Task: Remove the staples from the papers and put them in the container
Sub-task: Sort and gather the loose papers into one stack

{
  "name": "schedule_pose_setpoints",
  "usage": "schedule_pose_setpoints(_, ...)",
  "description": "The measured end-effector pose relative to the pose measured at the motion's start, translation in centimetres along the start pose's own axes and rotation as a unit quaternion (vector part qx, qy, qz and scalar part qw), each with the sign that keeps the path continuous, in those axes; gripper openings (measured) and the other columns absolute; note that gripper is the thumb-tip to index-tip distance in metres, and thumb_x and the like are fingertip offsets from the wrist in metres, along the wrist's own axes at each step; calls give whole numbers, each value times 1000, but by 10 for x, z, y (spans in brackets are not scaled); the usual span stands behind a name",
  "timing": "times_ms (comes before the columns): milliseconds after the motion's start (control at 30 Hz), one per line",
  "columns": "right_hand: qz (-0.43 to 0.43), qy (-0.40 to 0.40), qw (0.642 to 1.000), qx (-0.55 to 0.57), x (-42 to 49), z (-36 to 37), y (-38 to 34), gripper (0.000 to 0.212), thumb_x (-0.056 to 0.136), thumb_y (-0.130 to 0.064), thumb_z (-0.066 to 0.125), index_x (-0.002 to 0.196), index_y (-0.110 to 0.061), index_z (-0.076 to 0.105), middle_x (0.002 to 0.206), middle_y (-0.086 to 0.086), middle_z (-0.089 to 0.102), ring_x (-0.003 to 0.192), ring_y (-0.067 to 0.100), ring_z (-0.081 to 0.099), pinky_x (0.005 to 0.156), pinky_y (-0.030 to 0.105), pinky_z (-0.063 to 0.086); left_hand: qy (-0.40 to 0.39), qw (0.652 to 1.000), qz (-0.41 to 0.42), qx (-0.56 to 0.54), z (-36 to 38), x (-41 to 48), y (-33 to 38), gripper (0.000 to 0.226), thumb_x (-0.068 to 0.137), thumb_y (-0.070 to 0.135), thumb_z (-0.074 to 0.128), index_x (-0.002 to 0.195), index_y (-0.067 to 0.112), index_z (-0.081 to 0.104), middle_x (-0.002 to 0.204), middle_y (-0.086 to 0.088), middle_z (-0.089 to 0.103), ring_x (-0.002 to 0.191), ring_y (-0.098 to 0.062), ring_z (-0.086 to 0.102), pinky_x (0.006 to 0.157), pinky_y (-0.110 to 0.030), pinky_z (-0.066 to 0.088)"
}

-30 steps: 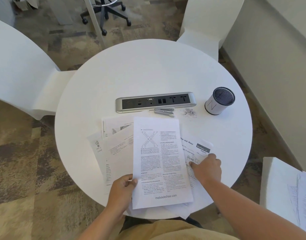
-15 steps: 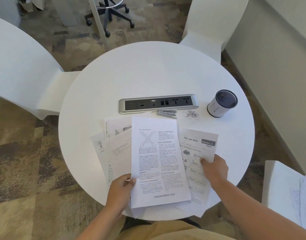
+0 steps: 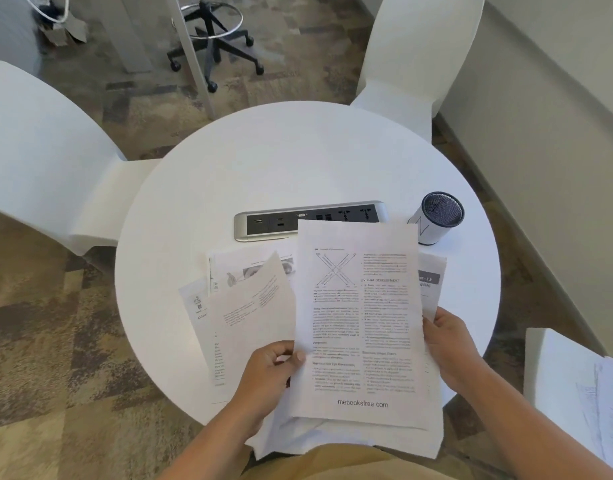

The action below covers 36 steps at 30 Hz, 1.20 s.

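A printed page with an X diagram [image 3: 360, 323] is raised off the round white table [image 3: 298, 161]. My left hand [image 3: 272, 375] grips its lower left edge, thumb on top. My right hand [image 3: 448, 344] holds its right edge, fingers curled behind the sheet. More printed sheets [image 3: 249, 317] lie fanned out on the table to the left and beneath. The container [image 3: 436, 218], a white cylinder with a dark mesh inside, stands at the table's right. The raised page hides the staple remover and the loose staples.
A silver power strip [image 3: 273, 225] lies across the table's middle, partly behind the page. White chairs stand at the left [image 3: 48, 161], the back right [image 3: 415, 64] and the near right, where a chair holds more papers [image 3: 606, 407]. An office stool [image 3: 213, 39] stands beyond.
My right hand left the worksheet on the right and took the X-diagram page's right edge. Both hands lifted that page up and toward the power strip, covering the staples and the tool.
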State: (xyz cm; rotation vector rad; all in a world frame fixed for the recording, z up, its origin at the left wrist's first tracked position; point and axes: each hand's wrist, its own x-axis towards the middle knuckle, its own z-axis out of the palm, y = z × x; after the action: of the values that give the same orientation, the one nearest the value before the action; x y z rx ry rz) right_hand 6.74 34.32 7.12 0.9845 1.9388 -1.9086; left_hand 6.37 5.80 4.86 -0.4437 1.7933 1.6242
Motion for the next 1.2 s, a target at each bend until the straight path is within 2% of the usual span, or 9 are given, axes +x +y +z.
schedule_pose_setpoints(133,-2,-55,998,17,-4,-2,-9,20,96,-18,59,105,-5,71,98,20,75,87,39,73,65,42,60,54,994,38,88,1,4,4,7,97,30,63,96,25,68,116,11,59,103,-7,60,79,-17,44)
schedule_pose_setpoints(200,-1,-68,997,30,-4,-3,-12,23,96,-20,59,105,-3,71,100,23,74,89,42,72,67,45,60,51,994,50,82,1,4,7,5,96,33,64,97,30,67,119,20,53,107,0,56,79,-13,43)
schedule_pose_setpoints(333,-5,-76,997,31,-2,-3,-15,24,93,-22,61,105,-4,71,102,25,73,92,44,70,74,50,59,-11,999,40,0,3,3,11,17,97,28,62,100,33,78,114,22,71,102,-6,69,85,-24,54)
schedule_pose_setpoints(433,-6,-78,997,27,-1,-1,-17,24,94,-23,60,105,-4,71,101,23,73,92,43,71,72,49,59,-1,1000,24,-2,8,3,12,20,100,24,59,102,28,79,103,15,77,92,-5,73,77,-22,54)
schedule_pose_setpoints(567,-8,-78,997,5,0,2,-17,24,97,-23,57,104,-4,71,100,21,75,88,38,73,68,43,59,46,999,21,11,12,9,8,17,98,24,62,98,24,79,97,10,79,89,-10,74,78,-24,57)
schedule_pose_setpoints(700,-14,-75,997,-9,0,3,-18,24,96,-24,58,103,-5,71,99,20,75,88,38,73,67,41,59,57,997,40,40,14,13,9,17,98,24,63,97,31,78,98,16,77,88,-5,72,81,-26,57)
schedule_pose_setpoints(800,-20,-68,997,6,-1,2,-23,23,97,-22,57,105,-6,70,100,19,75,88,38,73,64,40,59,65,996,44,51,12,14,12,17,98,25,63,96,31,78,100,15,77,93,-8,72,85,-31,59)
schedule_pose_setpoints(1100,-59,-104,992,-34,1,-7,-40,21,98,-8,52,103,-13,72,95,13,75,89,35,73,59,29,56,-20,998,59,9,12,10,28,16,98,22,63,101,21,79,101,7,79,97,-11,74,86,-25,56)
schedule_pose_setpoints(1200,-35,-77,996,-17,2,-6,-40,31,102,-28,46,97,-20,75,89,7,77,84,28,75,61,34,58,-1,998,61,-13,15,13,27,11,95,17,68,97,14,78,98,2,80,94,-20,75,86,-35,60)
